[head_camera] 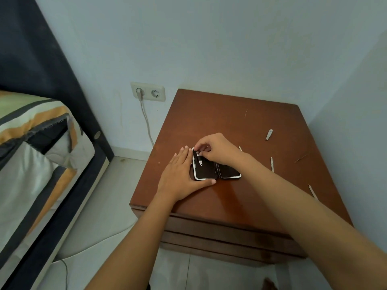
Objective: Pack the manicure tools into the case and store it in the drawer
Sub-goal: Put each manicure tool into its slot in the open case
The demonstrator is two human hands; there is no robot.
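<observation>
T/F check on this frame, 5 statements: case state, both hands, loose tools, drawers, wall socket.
1. The case lies open on the nightstand. True.
2. The left hand is lifted clear of the case. False: it lies flat against the case's left side.
3. All tools are packed. False: a loose tool and others lie on the wood to the right.
4. The right hand works at the case's far end. True.
5. Both sockets are empty. False: the left one holds a plug.

Black case, white-rimmed, under my fingertips. Reddish-brown nightstand. Silver tools beyond my right fingers. Bedding striped orange, green, grey, white.
</observation>
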